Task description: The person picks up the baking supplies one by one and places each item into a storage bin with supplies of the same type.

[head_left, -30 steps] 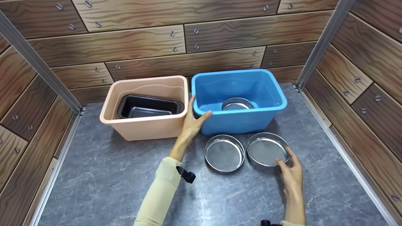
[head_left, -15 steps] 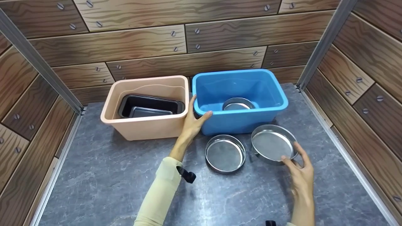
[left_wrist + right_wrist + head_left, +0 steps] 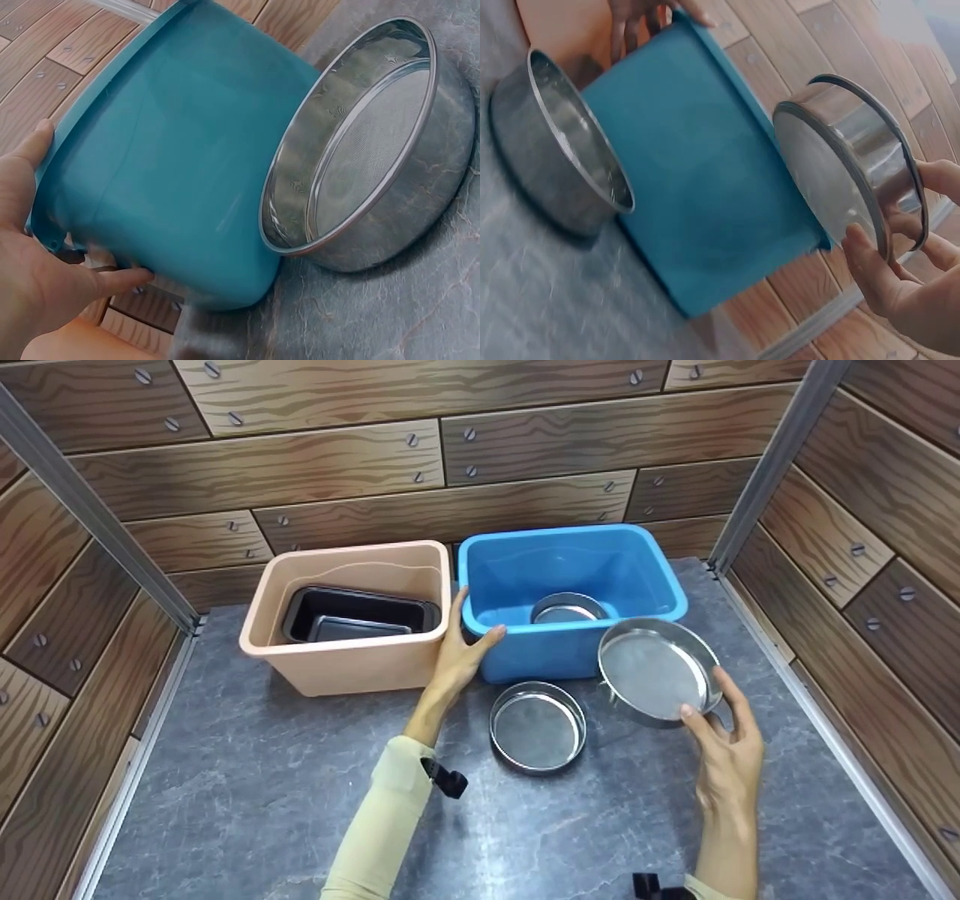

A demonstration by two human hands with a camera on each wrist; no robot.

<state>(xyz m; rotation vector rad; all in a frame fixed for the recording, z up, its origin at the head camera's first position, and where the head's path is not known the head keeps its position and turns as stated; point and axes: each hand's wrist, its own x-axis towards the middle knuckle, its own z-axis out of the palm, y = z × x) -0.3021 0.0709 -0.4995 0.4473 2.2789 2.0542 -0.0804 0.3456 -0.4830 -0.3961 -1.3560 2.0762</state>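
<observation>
My right hand (image 3: 726,757) grips a round metal sieve (image 3: 656,671) by its near right edge, thumb and fingers around the wall. The sieve is lifted and tilted just before the front right corner of the blue bin (image 3: 540,649); in the right wrist view its mesh bottom (image 3: 821,169) shows. At the bin's front left corner my left hand (image 3: 457,660) holds the rim, thumb over the front. A second sieve (image 3: 537,731) lies on the floor before the bin. Inside the bin sits another round metal piece (image 3: 566,611), partly hidden by the front wall.
A peach bin (image 3: 367,667) stands left of the blue one, close beside my left hand. It contains a black loaf pan (image 3: 352,611). Wood-patterned walls (image 3: 540,450) enclose the grey marbled floor (image 3: 247,787) at the back and both sides.
My right hand has lifted the sieve off the floor, up and slightly right, toward the blue bin's front right corner. The left hand stays on the rim.
</observation>
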